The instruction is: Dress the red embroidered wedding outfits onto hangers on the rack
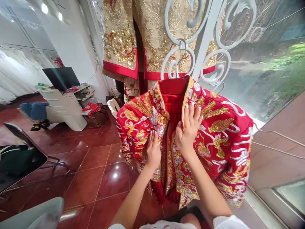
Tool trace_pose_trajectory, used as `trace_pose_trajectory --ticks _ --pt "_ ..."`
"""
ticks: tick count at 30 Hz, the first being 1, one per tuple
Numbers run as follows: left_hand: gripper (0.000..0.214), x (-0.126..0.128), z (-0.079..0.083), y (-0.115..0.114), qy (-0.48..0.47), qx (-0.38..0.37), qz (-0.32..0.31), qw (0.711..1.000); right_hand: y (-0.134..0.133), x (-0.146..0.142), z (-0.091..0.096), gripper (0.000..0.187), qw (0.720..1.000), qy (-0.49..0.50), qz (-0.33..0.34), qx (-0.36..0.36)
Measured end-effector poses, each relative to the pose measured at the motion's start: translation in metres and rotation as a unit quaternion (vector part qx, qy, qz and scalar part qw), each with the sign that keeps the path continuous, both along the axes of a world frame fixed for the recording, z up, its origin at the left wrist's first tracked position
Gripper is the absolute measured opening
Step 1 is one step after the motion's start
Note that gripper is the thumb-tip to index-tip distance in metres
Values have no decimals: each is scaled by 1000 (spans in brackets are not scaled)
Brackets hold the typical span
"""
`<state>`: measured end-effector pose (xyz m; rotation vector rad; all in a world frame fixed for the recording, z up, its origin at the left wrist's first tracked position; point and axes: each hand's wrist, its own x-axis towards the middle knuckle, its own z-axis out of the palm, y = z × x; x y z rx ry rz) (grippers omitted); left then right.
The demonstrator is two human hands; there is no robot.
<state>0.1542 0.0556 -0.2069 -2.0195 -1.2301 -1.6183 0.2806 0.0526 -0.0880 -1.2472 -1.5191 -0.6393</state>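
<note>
At the front opening of the red jacket (205,149). Right hand (188,136): fingers straight, slightly spread, flat on its panel, thumb apart by the edge. Left hand (153,152): fingers together on the other panel, thumb hidden, can't tell if it pinches.

Handling?

Probably heavy; dense gold and silver embroidery. Panels likely stiffish, plain red cloth softer, maybe slippery. Raised thread could snag. I'd hold it at the collar (187,92) or shoulders, not the stitching.

Where's the load?

On the hanger (182,55), hook up at white scrollwork (199,41). Gold garment (119,38) behind.
</note>
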Motion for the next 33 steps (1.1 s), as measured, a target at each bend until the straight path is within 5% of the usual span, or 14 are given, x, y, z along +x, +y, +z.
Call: trace_pose_trajectory --ticks 5,10,17,20,23,26,29,33 --pt "70 20 8 -35 -60 21 118 991 -18 -3 -21 72 999 9 31 -30" --pt "56 48 -4 -35 -14 52 107 993 -23 -17 -45 70 994 103 -29 2" --pt "55 -7 -27 14 34 -69 170 982 -16 -14 -57 81 992 100 -76 -23" --pt "47 -18 -25 4 31 -79 172 981 -11 -12 -57 75 989 107 -90 -47" --pt "38 -22 -26 -24 -2 -7 208 978 -15 -7 -56 55 992 116 -32 -45" --pt "21 -29 -30 -58 -15 48 165 985 -30 -4 -57 34 986 148 35 -65" --pt "8 -29 -30 -80 -11 -2 94 996 -40 -9 -61 29 983 166 73 -26" --pt "6 -4 -24 -75 8 -56 39 998 -28 -24 -66 30 978 161 135 3"
